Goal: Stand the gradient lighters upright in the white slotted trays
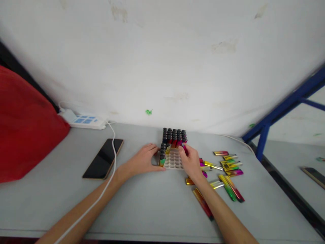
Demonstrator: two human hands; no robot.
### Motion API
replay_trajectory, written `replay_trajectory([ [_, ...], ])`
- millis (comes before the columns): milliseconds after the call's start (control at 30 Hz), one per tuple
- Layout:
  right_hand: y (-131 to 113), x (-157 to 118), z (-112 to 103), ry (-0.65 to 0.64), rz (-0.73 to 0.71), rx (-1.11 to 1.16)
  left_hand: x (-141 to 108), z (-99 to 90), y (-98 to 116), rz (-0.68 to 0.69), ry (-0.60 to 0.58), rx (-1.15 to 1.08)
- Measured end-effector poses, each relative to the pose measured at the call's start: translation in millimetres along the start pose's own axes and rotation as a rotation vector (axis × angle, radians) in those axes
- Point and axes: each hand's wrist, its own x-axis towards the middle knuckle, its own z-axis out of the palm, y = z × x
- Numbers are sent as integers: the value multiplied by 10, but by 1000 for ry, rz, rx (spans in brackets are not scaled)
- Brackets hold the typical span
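Note:
A pale tray with rows of round-edged slots lies on the grey table. Upright lighters with black tops fill its back rows, and more stand along its left side. My left hand rests at the tray's left edge, thumb and fingers spread apart around that side. My right hand pinches a purple lighter over the right part of the tray. Loose metallic lighters in yellow, green, red and purple lie scattered to the right, some partly hidden by my right forearm.
A black phone lies at the left, with a white cable crossing it and my left forearm. Behind are a power strip and the wall. A red bag is far left; a blue metal frame stands right.

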Motion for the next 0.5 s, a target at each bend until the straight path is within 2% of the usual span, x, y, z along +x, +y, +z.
replay_trajectory([
  [133, -15, -29, -17, -43, -24, -13, 0, -20, -6, -2, -11, -21],
  [233, -32, -40, -58, -135, -53, -4, 3, -26, -33, -9, -28, -38],
  [300, -42, -39, -84, -184, -129, -18, 5, -28, -52, -12, -38, -57],
  [400, -37, -40, -105, -190, -281, -97, 6, -34, -68, -10, -33, -82],
  [500, 2, -53, -104, -238, -266, -182, 2, -43, -65, -9, -29, -98],
])
